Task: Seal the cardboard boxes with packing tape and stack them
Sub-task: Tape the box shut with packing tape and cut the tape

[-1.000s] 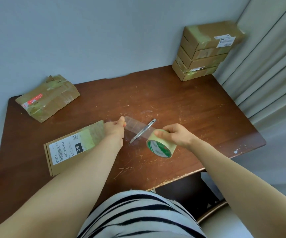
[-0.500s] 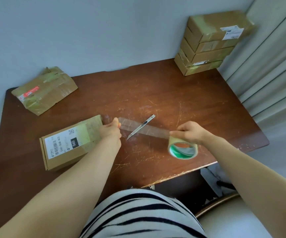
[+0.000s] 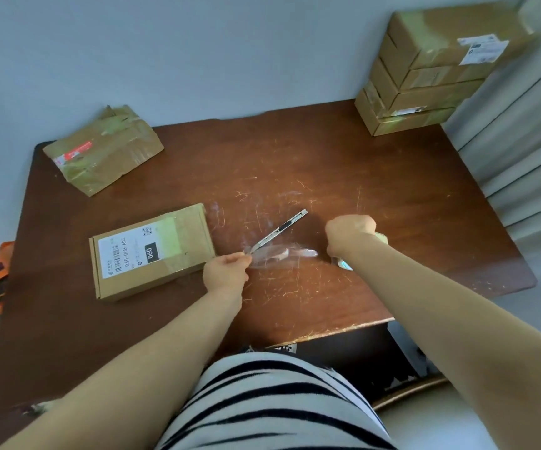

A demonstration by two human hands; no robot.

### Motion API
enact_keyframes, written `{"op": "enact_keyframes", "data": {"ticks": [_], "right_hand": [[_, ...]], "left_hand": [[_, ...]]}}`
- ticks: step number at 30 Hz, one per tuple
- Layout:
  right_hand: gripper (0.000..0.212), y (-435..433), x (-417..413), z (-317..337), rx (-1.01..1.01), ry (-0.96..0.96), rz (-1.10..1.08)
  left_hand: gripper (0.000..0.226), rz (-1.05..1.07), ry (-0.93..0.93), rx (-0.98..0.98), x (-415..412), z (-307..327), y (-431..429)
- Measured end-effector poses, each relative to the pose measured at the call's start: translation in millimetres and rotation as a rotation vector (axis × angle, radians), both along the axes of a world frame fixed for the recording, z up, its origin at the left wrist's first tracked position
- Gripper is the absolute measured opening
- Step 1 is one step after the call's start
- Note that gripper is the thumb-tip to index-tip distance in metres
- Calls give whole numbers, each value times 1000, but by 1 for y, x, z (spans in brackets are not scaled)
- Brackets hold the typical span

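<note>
Head view: left hand (image 3: 226, 271) pinches the tape strip (image 3: 278, 254) end; right hand (image 3: 352, 233) is fisted around the roll (image 3: 343, 263), mostly hidden. Knife (image 3: 280, 230) lies under the strip. Flat box (image 3: 150, 251) at 9 o'clock, stack (image 3: 425, 76) at 1 o'clock on table (image 3: 392, 190).

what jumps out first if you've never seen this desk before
Two hands mid-table stretch a clear strip of tape: left hand pinches its end, right hand grips the roll. A utility knife lies behind it. A stack of sealed boxes fills the far right corner.
</note>
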State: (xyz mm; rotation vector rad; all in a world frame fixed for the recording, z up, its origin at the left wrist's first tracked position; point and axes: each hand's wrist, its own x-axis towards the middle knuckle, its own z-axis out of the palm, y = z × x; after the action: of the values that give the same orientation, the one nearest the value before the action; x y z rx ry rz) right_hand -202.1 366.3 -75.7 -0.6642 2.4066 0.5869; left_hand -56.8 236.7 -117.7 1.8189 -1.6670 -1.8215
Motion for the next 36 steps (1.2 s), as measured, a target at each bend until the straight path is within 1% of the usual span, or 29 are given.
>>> {"op": "enact_keyframes", "data": {"ticks": [1,3,5,7,8,10,14,16,18,19,20,22,23,25,28,31,32,34,36], "right_hand": [[26,-3,2,-4,14,20,32],[30,-8,9,-10,-12,119,149],[34,-10,23,-16,-138,192,296],[44,-10,51,-21,-268,100,344],[54,-9,67,-25,-287,24,319],[71,-5,88,-31,-218,-75,227],[80,-7,100,-54,-42,-82,113],[78,-11,103,-58,4,-71,83],[71,-19,99,-51,55,-83,94],[65,-25,95,-42,50,-103,106],[57,-31,86,-31,4,-116,120],[39,-47,64,-16,-158,-85,139],[36,-55,54,-10,-228,-51,140],[42,-67,38,-8,-312,2,159],[53,-74,23,-17,-297,-3,249],[52,-75,17,-25,-264,11,352],[51,-76,17,-28,-267,10,356],[44,-79,17,-30,-304,-21,283],[37,-82,20,-28,-385,-58,163]], "left_hand": [[12,20,-5,4,2,-3,0],[11,51,-7,-1,4,-6,-1],[9,52,-17,5,6,-6,-2],[7,43,-21,11,7,-7,-3],[9,38,-22,15,7,-6,-3],[12,30,-18,28,6,-6,-4],[11,11,-18,33,3,-9,-4],[9,-8,-10,29,5,-11,-4],[8,-29,7,25,5,-13,-4],[8,-39,13,26,4,-14,-5],[7,-47,19,32,4,-14,-5],[7,-55,25,51,3,-14,-5],[8,-55,21,60,4,-15,-5],[9,-56,9,72,4,-14,-4],[8,-55,11,70,5,-12,-5],[9,-35,8,66,4,-12,-6],[9,-32,2,64,4,-13,-6],[8,-26,-15,75,4,-13,-8],[7,-18,0,129,4,-13,-10]]}}
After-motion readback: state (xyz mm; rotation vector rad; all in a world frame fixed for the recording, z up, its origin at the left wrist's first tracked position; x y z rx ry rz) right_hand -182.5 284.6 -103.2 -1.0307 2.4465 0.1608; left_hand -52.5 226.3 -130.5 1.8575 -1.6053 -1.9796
